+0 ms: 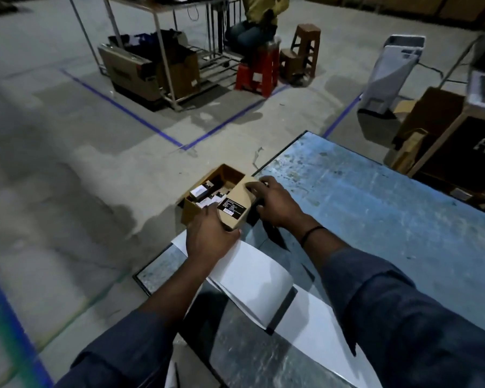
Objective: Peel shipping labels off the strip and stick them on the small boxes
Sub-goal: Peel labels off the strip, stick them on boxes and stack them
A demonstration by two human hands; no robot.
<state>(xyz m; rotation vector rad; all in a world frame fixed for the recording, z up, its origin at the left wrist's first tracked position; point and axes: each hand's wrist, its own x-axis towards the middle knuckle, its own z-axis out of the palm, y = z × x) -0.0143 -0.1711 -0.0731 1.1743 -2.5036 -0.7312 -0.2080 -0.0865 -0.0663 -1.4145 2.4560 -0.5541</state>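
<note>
Warehouse floor beyond the work area

Blue tape lines (pixel 140 119) cross the concrete floor (pixel 53 141); a seated person (pixel 256 26) perches on a red stool (pixel 256 71) beside two brown stools (pixel 305 46), near a metal rack (pixel 163 51) sheltering cardboard cartons (pixel 129 68).

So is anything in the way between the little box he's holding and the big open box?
Nothing visible. Both the left hand and right hand grip the small labelled box, right beside the open carton. The carton's top is open, with other small boxes already inside.
</note>
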